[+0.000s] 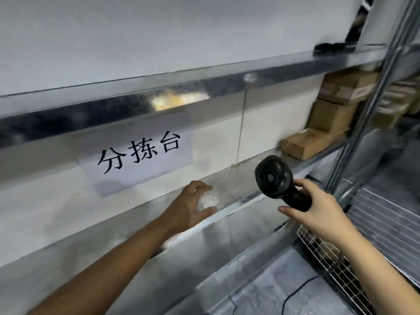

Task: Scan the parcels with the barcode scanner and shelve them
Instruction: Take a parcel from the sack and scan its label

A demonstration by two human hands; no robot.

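Steel shelf (229,178) lies bare under your empty, loosely spread left hand (191,204); your right hand (318,208) grips the barcode scanner (280,181) loosely, so it may slip before reaching the cardboard parcels (313,142).

The shelf (159,92) edge is bright sheet metal, glossy enough to throw blurred reflections, and the shelf board below it has the same dull-shining, smooth finish. The sign (138,153) is plain matt paper with black print. The scanner (276,178) is black plastic, glossy on its rounded head (highlights curve across it). The parcels (318,135) are brown matt cardboard, some with tape. The rack (386,221) at right is thin metal wire on shiny steel posts.
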